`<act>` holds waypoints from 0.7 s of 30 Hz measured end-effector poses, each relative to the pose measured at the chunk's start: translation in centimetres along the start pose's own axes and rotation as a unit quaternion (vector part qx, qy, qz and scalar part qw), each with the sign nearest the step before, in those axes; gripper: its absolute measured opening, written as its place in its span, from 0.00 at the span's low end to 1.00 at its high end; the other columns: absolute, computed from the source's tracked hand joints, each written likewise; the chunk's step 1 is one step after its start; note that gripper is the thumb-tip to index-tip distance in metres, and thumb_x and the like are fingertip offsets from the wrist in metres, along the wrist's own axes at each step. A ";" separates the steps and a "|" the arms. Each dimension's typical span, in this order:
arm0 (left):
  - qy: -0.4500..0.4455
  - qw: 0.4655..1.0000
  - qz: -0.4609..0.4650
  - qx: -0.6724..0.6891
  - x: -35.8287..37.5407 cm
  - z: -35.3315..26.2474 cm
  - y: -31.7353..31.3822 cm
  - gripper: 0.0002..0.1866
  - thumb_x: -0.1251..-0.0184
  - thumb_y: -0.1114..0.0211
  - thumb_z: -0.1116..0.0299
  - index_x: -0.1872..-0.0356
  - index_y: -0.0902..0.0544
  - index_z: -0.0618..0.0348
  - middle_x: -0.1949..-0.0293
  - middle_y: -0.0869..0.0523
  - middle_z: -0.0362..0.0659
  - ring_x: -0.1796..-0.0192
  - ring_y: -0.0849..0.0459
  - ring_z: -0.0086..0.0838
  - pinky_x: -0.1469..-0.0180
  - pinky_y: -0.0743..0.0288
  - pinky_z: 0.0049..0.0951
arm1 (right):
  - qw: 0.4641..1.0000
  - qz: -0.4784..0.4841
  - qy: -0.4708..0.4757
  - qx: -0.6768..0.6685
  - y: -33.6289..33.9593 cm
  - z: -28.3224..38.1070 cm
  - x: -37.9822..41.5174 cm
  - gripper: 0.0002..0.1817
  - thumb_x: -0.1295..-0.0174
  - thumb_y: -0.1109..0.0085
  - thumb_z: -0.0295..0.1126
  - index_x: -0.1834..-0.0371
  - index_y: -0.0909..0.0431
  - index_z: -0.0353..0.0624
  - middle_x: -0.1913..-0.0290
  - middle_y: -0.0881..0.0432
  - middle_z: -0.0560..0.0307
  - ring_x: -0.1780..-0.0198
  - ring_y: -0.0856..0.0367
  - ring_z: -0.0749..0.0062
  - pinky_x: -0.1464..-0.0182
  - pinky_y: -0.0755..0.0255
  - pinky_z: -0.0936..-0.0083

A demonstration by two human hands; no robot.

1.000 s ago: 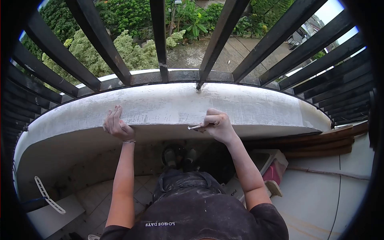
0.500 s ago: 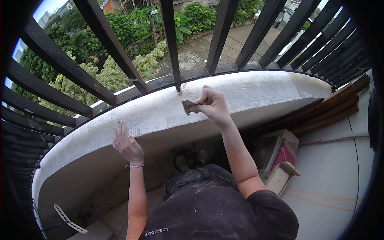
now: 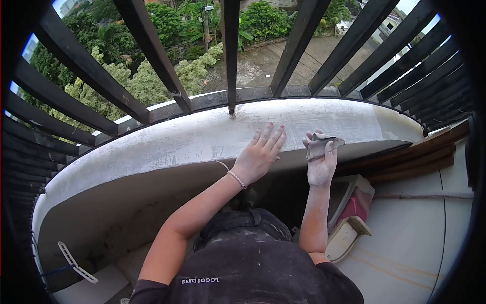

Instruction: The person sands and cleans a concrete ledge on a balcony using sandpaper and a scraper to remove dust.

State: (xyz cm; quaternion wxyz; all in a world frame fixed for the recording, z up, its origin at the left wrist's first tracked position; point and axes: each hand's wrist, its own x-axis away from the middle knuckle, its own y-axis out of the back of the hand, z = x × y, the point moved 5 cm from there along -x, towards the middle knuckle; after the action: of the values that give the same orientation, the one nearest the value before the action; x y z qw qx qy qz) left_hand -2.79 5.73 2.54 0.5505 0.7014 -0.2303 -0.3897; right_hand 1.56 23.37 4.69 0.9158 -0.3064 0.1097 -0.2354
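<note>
My left hand (image 3: 259,156) lies with its fingers stretched out on the white top of the curved ledge (image 3: 187,141). It is dusted white and has a beaded bracelet (image 3: 236,179) at the wrist. To its right, my right hand (image 3: 322,171) is turned palm up by the ledge's inner edge. Between its thumb and fingers is a folded grey piece of sandpaper (image 3: 317,148). Scratches and patchy white marks show on the ledge's surface.
Dark railing bars (image 3: 231,55) rise along the ledge's far side. Brown boards (image 3: 420,162) lie at the right. Beside my right arm are a whitish container with something pink (image 3: 354,206) and a cream tray (image 3: 344,240). A white slotted strip (image 3: 76,263) is at lower left.
My left hand has moved right along the ledge to the middle. My right hand has moved right with the sandpaper and turned palm up. The view has shifted slightly.
</note>
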 end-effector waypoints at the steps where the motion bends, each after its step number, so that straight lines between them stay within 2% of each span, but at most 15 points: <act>1: -0.020 1.000 -0.004 0.022 -1.2 -1.1 -0.6 0.37 0.27 0.38 0.57 0.21 0.37 0.60 0.17 0.42 0.49 0.16 0.45 0.48 0.18 0.44 0.50 | 1.000 0.020 0.006 -0.015 -0.2 -0.2 0.1 0.21 0.19 0.52 0.44 0.35 0.30 0.39 0.43 0.19 0.47 0.41 0.16 0.55 0.38 0.18 0.56; 4: -0.084 0.996 0.001 0.008 -2.9 -4.2 -1.7 0.37 0.28 0.39 0.61 0.20 0.38 0.61 0.17 0.43 0.50 0.16 0.46 0.46 0.17 0.46 0.47 | 0.997 0.066 -0.038 -0.009 2.2 -1.0 0.0 0.20 0.19 0.52 0.44 0.36 0.29 0.40 0.41 0.21 0.46 0.42 0.17 0.54 0.48 0.16 0.59; 5: -0.105 0.994 0.005 -0.010 -2.7 -5.0 -1.9 0.37 0.28 0.40 0.62 0.20 0.38 0.62 0.17 0.43 0.50 0.15 0.46 0.45 0.17 0.47 0.47 | 0.996 0.076 -0.038 -0.024 3.0 -1.1 -0.2 0.20 0.20 0.52 0.44 0.37 0.29 0.42 0.46 0.23 0.50 0.50 0.20 0.60 0.61 0.21 0.68; 8: -0.076 0.994 -0.036 0.068 -0.3 -5.3 -1.6 0.38 0.30 0.40 0.63 0.21 0.38 0.64 0.18 0.40 0.48 0.16 0.44 0.41 0.17 0.47 0.44 | 0.992 0.049 -0.044 -0.109 3.2 -0.2 0.2 0.22 0.21 0.51 0.47 0.36 0.29 0.42 0.54 0.26 0.57 0.59 0.28 0.68 0.67 0.33 0.77; 9: -0.051 0.996 -0.049 0.063 1.0 -4.6 -1.3 0.37 0.31 0.40 0.65 0.20 0.36 0.59 0.19 0.37 0.45 0.16 0.42 0.38 0.17 0.47 0.42 | 0.995 0.035 -0.041 -0.087 2.3 0.7 0.6 0.24 0.21 0.50 0.50 0.35 0.31 0.43 0.57 0.29 0.60 0.62 0.32 0.71 0.65 0.35 0.78; 12: 0.034 0.997 -0.074 0.014 6.0 -0.9 0.5 0.35 0.33 0.39 0.68 0.21 0.32 0.50 0.21 0.32 0.42 0.19 0.36 0.37 0.19 0.42 0.41 | 0.996 0.044 -0.045 -0.063 1.8 2.0 1.2 0.25 0.21 0.51 0.53 0.35 0.31 0.45 0.56 0.29 0.60 0.61 0.31 0.70 0.62 0.33 0.76; 14: 0.114 0.986 -0.121 0.009 9.8 2.3 2.2 0.33 0.35 0.39 0.71 0.25 0.25 0.45 0.27 0.25 0.41 0.24 0.29 0.36 0.25 0.35 0.40 | 0.997 0.041 -0.068 -0.019 2.8 1.9 1.8 0.25 0.20 0.54 0.54 0.37 0.29 0.45 0.55 0.29 0.62 0.57 0.28 0.72 0.58 0.29 0.72; 16: 0.179 0.972 -0.152 -0.032 13.5 5.6 3.9 0.26 0.33 0.36 0.69 0.32 0.18 0.47 0.35 0.18 0.40 0.29 0.23 0.36 0.30 0.31 0.39 | 0.995 0.032 -0.086 0.049 4.1 1.2 2.2 0.24 0.19 0.54 0.54 0.39 0.29 0.44 0.54 0.28 0.64 0.53 0.26 0.73 0.56 0.26 0.71; 17: 0.212 0.963 -0.164 -0.031 15.8 7.9 4.6 0.25 0.32 0.35 0.67 0.34 0.16 0.47 0.39 0.17 0.39 0.31 0.22 0.34 0.32 0.31 0.39 | 0.994 0.038 -0.051 0.083 3.5 1.4 2.4 0.20 0.20 0.50 0.50 0.42 0.28 0.44 0.55 0.24 0.62 0.52 0.19 0.72 0.56 0.21 0.69; 18: 0.255 0.950 -0.177 -0.035 18.5 9.9 5.4 0.23 0.32 0.34 0.64 0.35 0.15 0.47 0.42 0.15 0.37 0.32 0.20 0.33 0.34 0.31 0.39 | 0.988 0.063 -0.057 0.133 3.0 1.0 2.4 0.18 0.20 0.48 0.48 0.43 0.28 0.44 0.57 0.22 0.61 0.54 0.17 0.71 0.58 0.21 0.70; 20: 0.270 0.943 -0.185 -0.061 21.0 12.0 6.9 0.21 0.28 0.36 0.59 0.36 0.14 0.48 0.43 0.14 0.37 0.32 0.20 0.34 0.35 0.31 0.40 | 0.966 0.103 -0.064 0.228 2.4 0.5 2.8 0.15 0.21 0.45 0.43 0.44 0.27 0.45 0.60 0.18 0.58 0.58 0.13 0.69 0.62 0.20 0.73; 21: 0.277 0.939 -0.189 -0.075 22.1 12.8 7.7 0.21 0.26 0.37 0.56 0.37 0.14 0.49 0.43 0.14 0.37 0.33 0.20 0.34 0.35 0.31 0.40 | 0.959 0.088 -0.059 0.262 1.5 0.3 3.0 0.12 0.21 0.44 0.40 0.46 0.28 0.43 0.65 0.15 0.54 0.68 0.11 0.68 0.72 0.24 0.79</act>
State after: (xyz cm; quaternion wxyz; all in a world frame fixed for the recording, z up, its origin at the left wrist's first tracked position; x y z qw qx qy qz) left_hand 0.83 -20.71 2.19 0.5599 0.7686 0.0982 -0.2933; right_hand 4.84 23.08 3.79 0.9860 -0.0579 0.0162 -0.1558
